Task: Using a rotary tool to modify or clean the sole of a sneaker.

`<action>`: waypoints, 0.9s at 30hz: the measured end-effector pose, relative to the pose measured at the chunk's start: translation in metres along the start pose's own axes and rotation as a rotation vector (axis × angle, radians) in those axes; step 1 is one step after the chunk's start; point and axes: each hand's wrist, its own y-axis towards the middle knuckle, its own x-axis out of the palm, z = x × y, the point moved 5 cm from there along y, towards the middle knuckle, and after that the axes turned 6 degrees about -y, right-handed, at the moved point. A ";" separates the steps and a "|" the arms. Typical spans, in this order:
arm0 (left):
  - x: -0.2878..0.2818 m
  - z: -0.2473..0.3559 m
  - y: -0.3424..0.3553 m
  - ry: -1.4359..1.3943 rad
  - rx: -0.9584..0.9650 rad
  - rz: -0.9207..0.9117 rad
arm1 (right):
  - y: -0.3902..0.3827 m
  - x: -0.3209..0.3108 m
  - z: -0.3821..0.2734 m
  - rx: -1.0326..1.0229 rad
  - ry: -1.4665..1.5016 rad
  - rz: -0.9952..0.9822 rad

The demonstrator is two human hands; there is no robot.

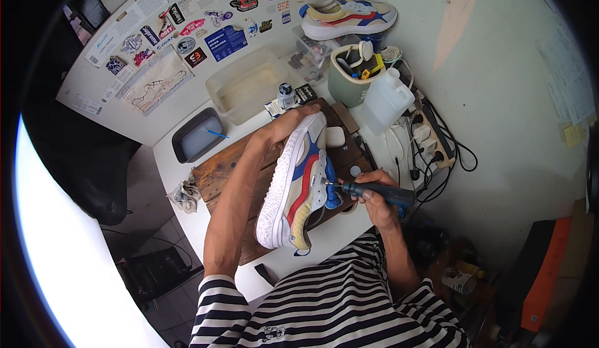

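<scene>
My left hand (284, 123) grips the toe end of a white sneaker (299, 186) with red, blue and yellow panels, held lengthwise on its side with the textured white sole toward the left. My right hand (377, 201) is closed around a dark handheld rotary tool (390, 195), its thin metal bit at the shoe's upper near the grey eyelet strip. Whether the bit touches the surface is too small to tell. A brown wooden board (221, 176) lies under the shoe on the white table.
A grey tray (190, 137) with liquid and a clear bin (228, 83) stand back left. Behind are a second sneaker (349, 20), a green container (346, 83) of tools and a white jug (384, 104). A power strip (430, 139) with tangled cables runs right. A crumpled cloth (184, 195) lies left.
</scene>
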 end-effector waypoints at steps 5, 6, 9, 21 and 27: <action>0.003 0.004 -0.004 -0.010 0.023 -0.016 | -0.002 0.002 0.001 -0.037 -0.026 -0.088; 0.004 0.007 -0.008 0.016 -0.005 -0.021 | -0.002 0.005 -0.001 -0.061 -0.038 -0.178; 0.003 0.004 -0.008 0.016 -0.022 -0.011 | -0.004 0.003 0.002 -0.027 -0.007 -0.125; 0.008 0.011 -0.016 -0.025 -0.003 0.020 | -0.007 -0.001 0.009 -0.061 0.169 -0.120; 0.002 0.003 -0.006 -0.040 0.029 0.014 | -0.010 0.001 0.006 -0.044 0.171 -0.102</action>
